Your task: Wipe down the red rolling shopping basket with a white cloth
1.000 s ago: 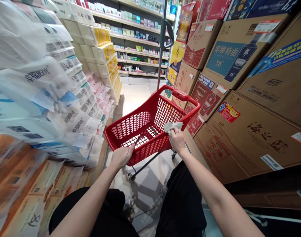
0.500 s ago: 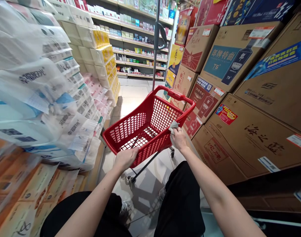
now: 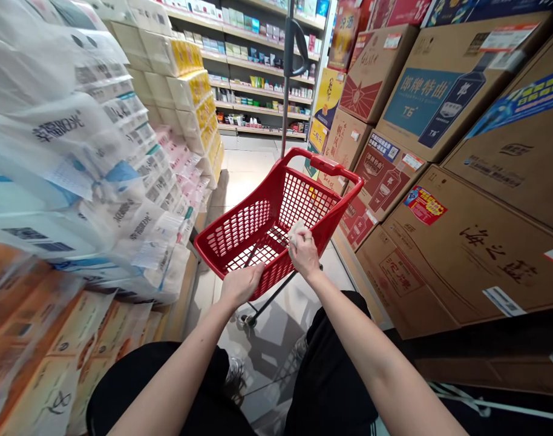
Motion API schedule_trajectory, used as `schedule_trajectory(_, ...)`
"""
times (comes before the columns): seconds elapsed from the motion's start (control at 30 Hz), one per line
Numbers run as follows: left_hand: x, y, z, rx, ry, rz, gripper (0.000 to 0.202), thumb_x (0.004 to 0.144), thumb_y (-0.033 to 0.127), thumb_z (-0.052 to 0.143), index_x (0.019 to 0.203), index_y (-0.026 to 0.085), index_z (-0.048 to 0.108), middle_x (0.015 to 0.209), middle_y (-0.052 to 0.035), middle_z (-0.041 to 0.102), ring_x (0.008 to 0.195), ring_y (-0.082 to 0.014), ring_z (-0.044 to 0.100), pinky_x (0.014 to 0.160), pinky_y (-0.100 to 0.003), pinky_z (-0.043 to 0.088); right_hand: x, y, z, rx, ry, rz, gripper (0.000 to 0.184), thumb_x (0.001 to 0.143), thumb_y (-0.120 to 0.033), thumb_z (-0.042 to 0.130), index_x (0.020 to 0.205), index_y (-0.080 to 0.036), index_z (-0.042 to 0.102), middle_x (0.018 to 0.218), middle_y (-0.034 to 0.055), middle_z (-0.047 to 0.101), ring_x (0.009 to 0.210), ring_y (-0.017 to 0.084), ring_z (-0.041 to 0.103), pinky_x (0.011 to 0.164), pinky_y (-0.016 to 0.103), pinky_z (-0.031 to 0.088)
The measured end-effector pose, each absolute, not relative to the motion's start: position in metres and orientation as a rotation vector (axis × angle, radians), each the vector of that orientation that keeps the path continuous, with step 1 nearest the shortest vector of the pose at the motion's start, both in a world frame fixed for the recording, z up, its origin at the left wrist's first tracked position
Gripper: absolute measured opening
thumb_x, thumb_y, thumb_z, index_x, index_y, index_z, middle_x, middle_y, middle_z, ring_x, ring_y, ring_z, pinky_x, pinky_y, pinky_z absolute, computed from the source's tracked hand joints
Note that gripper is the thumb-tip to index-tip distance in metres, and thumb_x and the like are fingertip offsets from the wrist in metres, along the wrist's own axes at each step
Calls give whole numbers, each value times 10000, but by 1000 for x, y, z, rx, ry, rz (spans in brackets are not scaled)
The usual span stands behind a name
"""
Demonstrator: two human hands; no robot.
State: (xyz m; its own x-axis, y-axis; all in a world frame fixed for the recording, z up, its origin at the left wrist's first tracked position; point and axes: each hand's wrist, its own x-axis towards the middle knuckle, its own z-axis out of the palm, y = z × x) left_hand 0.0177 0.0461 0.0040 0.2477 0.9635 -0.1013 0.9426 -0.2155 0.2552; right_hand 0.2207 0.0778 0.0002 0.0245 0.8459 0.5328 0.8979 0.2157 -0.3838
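Above the tiled shop floor [image 3: 247, 175], left hand [image 3: 240, 284] grips red cart [image 3: 328, 227]; right hand [image 3: 306, 255], seemingly a cloth [image 3: 297, 229].

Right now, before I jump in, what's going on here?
The person's left hand grips the near side of a red shopping cart. Their right hand holds a pale crumpled cloth at that same side, nearer the handle. The cart stands between wrapped packs on the left and stacked cartons on the right.
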Motion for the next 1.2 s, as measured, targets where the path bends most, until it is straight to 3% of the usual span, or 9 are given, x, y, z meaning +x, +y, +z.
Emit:
schedule_trajectory(0.23, 16, 48, 5, 2153, 1795, 112, 820, 892, 564, -44, 771, 170, 665, 876, -128, 698, 899, -269, 641, 729, -338, 434, 185, 45, -8, -1520, -1904, -17, 222, 918, -259, 421, 1087, -185, 543, 1147, 103, 517, 985, 182, 540, 884, 305, 478)
schedule_trajectory(0.47, 15, 56, 15, 2252, 1719, -120, 662, 917, 529, 104, 902, 175, 663, 917, -137, 696, 921, -252, 639, 780, -346, 440, 209, 66, -3, -1556, -2081, -125, 222, 921, -288, 401, 1040, -173, 550, 1051, 111, 559, 851, 181, 569, 750, 291, 504)
schedule_trajectory(0.6, 18, 55, 19, 2278, 1714, -196, 591, 930, 467, 146, 985, 163, 650, 901, -154, 691, 903, -265, 640, 789, -369, 441, 250, 81, -6, -1682, -1740, -122, 259, 898, -217, 390, 1104, -150, 531, 1166, 142, 495, 929, 188, 560, 816, 311, 474)
schedule_trajectory(0.77, 17, 59, 15, 2297, 1664, -204, 598, 929, 479, 142, 1019, 156, 637, 857, -158, 689, 879, -268, 640, 773, -363, 440, 294, 98, -19, -1790, -1361, -11, 291, 914, -272, 345, 1102, -141, 524, 1181, 151, 491, 984, 208, 543, 858, 335, 444)
schedule_trajectory(0.9, 17, 62, 7, 2294, 1676, -185, 687, 921, 519, 75, 919, 168, 666, 866, -144, 690, 864, -253, 639, 762, -349, 436, 276, 103, -33, -1805, -1429, 153, 296, 879, -217, 382, 1121, -134, 532, 1129, 143, 524, 1006, 212, 551, 883, 333, 442)
schedule_trajectory(1.03, 22, 64, 3, 2305, 1680, -134, 829, 894, 570, -26, 740, 152, 673, 826, -145, 684, 815, -254, 641, 728, -339, 429, 234, 77, -43, -1768, -1520, 138, 368, 878, -190, 382, 1222, -98, 473, 1268, 172, 438, 1081, 205, 532, 925, 291, 427)
schedule_trajectory(1.2, 27, 64, 5, 2348, 1646, -113, 852, 881, 587, -56, 739, 170, 673, 800, -126, 687, 788, -250, 640, 676, -318, 413, 216, 51, -44, -1693, -1625, 138, 403, 888, -179, 383, 1282, -120, 442, 1286, 156, 441, 1147, 190, 497, 943, 270, 427)
